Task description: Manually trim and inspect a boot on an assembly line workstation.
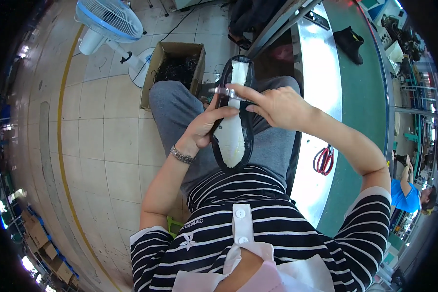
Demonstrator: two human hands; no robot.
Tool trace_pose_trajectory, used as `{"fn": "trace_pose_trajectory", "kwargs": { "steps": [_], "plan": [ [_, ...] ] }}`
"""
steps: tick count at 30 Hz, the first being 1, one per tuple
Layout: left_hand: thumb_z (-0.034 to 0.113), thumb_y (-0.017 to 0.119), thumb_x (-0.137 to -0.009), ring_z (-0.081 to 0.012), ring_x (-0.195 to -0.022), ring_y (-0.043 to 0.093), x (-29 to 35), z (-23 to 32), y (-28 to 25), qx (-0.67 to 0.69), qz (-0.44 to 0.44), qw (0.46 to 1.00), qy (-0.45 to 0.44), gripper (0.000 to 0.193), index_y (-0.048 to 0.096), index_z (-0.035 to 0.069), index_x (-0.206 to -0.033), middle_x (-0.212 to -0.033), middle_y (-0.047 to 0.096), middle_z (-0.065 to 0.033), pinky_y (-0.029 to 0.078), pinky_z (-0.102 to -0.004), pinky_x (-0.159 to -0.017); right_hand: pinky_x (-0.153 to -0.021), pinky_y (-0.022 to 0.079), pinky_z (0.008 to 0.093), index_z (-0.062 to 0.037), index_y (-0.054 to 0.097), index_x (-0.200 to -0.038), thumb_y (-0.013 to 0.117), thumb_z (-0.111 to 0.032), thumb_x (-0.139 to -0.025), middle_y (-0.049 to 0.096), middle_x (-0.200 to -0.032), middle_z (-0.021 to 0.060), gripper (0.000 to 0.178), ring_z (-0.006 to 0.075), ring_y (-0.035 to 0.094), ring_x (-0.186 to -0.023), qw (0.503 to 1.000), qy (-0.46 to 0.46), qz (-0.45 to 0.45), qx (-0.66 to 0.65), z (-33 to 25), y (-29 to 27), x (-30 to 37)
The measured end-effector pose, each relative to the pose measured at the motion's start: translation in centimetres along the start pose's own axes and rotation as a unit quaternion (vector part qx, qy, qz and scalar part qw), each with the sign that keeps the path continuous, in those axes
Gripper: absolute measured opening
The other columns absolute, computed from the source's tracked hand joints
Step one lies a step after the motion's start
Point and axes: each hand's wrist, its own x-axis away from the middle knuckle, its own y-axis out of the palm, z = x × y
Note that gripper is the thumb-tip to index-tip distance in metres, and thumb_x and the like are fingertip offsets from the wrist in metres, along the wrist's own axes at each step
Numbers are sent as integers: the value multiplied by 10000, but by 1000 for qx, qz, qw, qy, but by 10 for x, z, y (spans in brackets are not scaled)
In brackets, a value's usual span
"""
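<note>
A black shoe upper (248, 129) with a white insole board (230, 134) lies sole side up over my lap, its long side running toward and away from me. My left hand (202, 127) grips its left side, with the thumb pressed across the white board. From the right, my right hand (282, 108) is closed around a small metal tool (224, 91), whose shiny end crosses the shoe near its middle. The tool's exact kind is unclear, since my fingers cover part of it.
A metal ledge (321, 117) beside a green conveyor belt (357, 112) runs along my right, with red-handled scissors (323, 160) on it. A black boot (349, 45) stands on the belt. Ahead left are a cardboard box (199, 73) of dark scraps and a fan (109, 22). Another person (408, 194) sits far right.
</note>
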Motion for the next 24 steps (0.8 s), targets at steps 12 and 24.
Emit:
{"fn": "trace_pose_trajectory", "kwargs": {
  "steps": [12, 24],
  "plan": [
    [125, 632, -849, -157, -839, 620, -10, -13, -19, -12, 122, 992, -39, 606, 369, 85, -1393, -1049, 594, -75, 530, -325, -738, -540, 479, 274, -71, 293, -1430, 604, -179, -917, 590, -646, 51, 610, 128, 594, -552, 786, 385, 270, -401, 47, 90, 135],
    [330, 464, -889, -372, -1256, 441, -11, -15, -26, -262, -132, 955, 42, 674, 260, -42, -1412, -1387, 403, -251, 323, -471, -1092, -520, 482, 265, -17, 449, -1193, 607, -117, -903, 602, -646, 45, 345, 112, 597, -550, 429, 474, 646, -416, 30, 206, 204]
  ]
}}
